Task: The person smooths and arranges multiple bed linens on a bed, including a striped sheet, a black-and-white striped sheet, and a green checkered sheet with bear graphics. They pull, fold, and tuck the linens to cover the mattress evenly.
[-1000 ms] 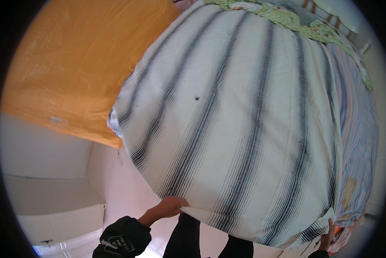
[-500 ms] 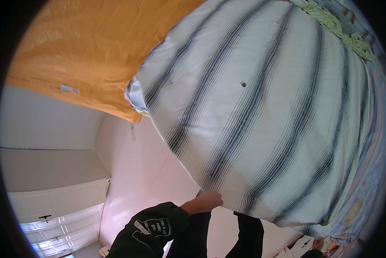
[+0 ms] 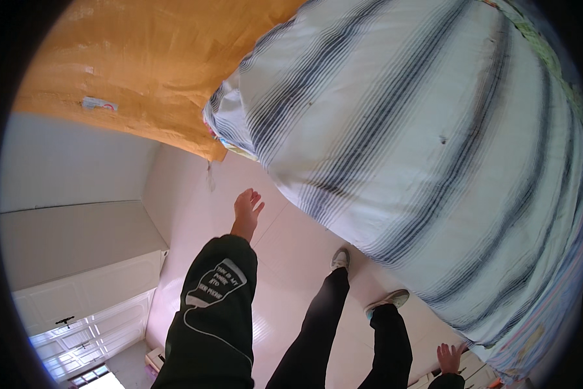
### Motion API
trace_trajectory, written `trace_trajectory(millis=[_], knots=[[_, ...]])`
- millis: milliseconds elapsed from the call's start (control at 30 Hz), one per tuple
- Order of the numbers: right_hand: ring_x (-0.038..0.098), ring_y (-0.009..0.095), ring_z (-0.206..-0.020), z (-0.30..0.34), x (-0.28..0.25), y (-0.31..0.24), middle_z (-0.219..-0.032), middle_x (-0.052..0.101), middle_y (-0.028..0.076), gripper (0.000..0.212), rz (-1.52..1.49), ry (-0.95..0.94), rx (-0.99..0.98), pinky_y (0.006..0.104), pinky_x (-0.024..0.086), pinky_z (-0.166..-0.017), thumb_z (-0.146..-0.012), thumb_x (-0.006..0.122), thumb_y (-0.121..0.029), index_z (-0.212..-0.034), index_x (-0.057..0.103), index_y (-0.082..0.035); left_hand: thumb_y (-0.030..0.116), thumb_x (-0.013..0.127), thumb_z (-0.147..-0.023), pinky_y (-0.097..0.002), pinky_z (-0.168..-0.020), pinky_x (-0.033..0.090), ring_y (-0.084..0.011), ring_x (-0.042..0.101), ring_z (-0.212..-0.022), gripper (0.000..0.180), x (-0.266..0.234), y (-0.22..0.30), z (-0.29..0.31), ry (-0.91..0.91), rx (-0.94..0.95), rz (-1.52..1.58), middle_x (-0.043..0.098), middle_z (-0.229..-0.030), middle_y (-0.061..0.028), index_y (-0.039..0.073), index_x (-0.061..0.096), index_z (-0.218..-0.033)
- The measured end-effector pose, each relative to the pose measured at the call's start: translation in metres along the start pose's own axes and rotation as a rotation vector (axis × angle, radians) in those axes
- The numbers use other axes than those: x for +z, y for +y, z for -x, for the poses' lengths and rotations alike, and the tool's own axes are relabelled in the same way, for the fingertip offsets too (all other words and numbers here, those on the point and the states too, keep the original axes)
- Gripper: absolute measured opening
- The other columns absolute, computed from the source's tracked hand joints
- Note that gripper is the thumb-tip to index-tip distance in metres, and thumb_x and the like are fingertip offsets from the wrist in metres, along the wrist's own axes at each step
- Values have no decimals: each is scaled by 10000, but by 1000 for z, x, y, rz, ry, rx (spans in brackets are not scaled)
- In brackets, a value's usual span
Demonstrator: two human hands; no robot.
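A white sheet with dark blue-grey stripes spreads over a bed, its near edge hanging down along the side. My left hand hovers above the floor, left of the sheet's edge, fingers apart and holding nothing. Close to the sheet's near right corner is my right hand, its fingers spread; whether a fingertip touches the cloth I cannot tell. Beneath the sheet on the right shows a light blue striped cloth. At the far left corner the sheet is bunched beside an orange covering.
A white label is on the orange covering. My shoes stand on the pinkish tiled floor beside the bed. At the lower left is a pale panelled door with a dark handle. Green patterned cloth lines the far right edge.
My left hand has let go of the sheet's edge and moved up and left. The sheet's near side has dropped against the bed. My right hand has shifted left, fingers now spread.
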State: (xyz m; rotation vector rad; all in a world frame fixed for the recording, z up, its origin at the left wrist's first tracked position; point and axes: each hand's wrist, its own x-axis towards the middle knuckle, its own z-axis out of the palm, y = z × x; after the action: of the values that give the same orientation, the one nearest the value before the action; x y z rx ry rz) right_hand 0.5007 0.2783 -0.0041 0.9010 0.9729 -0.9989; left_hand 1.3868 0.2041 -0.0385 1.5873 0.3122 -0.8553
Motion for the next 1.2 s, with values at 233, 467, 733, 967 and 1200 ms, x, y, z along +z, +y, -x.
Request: trace_trajectory(millis=[233, 467, 733, 967, 1200], knots=[[506, 199, -1108, -45, 66, 78, -1254, 512, 29, 400, -397, 81, 49, 656, 178, -1032, -929, 447, -356, -1214, 487, -78, 316, 468, -973, -486, -992, 411, -276, 510, -1129, 411, 38, 2, -95, 43, -173, 396, 545, -1125, -142, -25, 423, -1198], [498, 163, -1146, -82, 101, 132, -1276, 510, -4, 391, -2032, -101, 861, 760, 254, -962, -930, 489, -266, -1286, 443, -112, 433, 453, -966, -502, -1015, 399, -331, 518, -1156, 569, 58, 20, -131, -77, -389, 755, 555, -1202, -168, -59, 420, -1249], [428, 244, -1241, -108, 100, 123, -1383, 434, 70, 534, -1332, -46, 573, 672, 221, -1024, -918, 502, -368, -1331, 388, -50, 333, 527, -953, -507, -885, 489, -289, 574, -1018, 301, 49, 39, -135, -87, -207, 678, 584, -1146, -81, 117, 541, -1161], [548, 228, -1114, -92, 87, 114, -1303, 528, 86, 389, -1909, 30, 859, 828, 176, -918, -914, 455, -258, -1224, 515, -32, 301, 649, -890, -221, -377, 320, -78, 372, -456, 189, -109, 175, -117, 233, 319, 23, 447, -634, 34, 141, 552, -862], [597, 214, -954, -76, 100, 135, -1061, 618, 62, 243, -2106, 63, 1134, 798, 204, -934, -857, 545, -195, -1022, 620, -34, 220, 445, -994, -341, -563, 565, -213, 650, -688, 224, -331, 395, -205, 428, 535, 229, 610, -792, -68, 36, 570, -961]])
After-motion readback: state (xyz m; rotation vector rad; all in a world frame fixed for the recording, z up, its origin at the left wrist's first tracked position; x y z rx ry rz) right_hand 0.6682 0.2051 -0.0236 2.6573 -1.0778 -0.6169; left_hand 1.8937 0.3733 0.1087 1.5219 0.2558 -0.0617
